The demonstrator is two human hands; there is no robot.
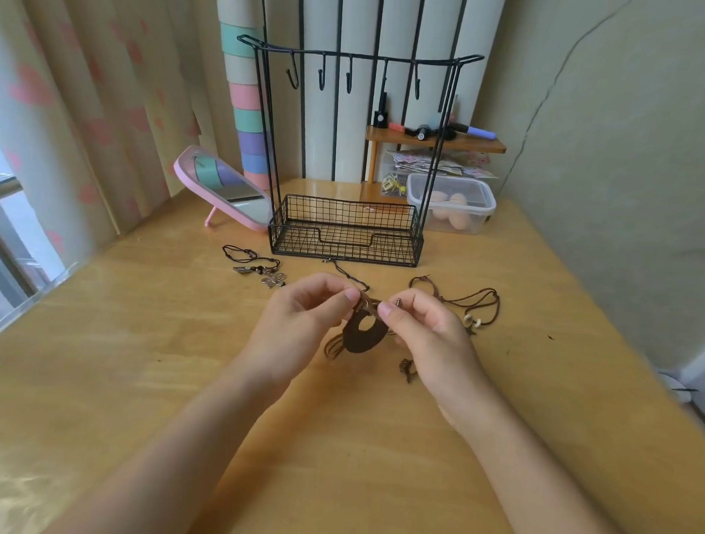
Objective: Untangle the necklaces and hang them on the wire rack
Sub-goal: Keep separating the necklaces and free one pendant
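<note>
My left hand [303,317] and my right hand [425,332] meet over the table's middle, each pinching the cord of a brown necklace just above its dark round pendant [359,332], which hangs between them with fringe below. Its black cord [346,274] trails toward the black wire rack [344,233], whose top bar carries several bare hooks [348,78]. A black-cord necklace with metal charms [257,268] lies left of the hands. A brown-cord necklace with pale beads [473,310] lies to the right.
A pink tilted mirror [224,190] stands left of the rack. A clear lidded box [452,202] and a small wooden shelf with cosmetics [435,138] sit behind right. A small brown coil [406,367] lies by my right wrist. Curtains hang at left.
</note>
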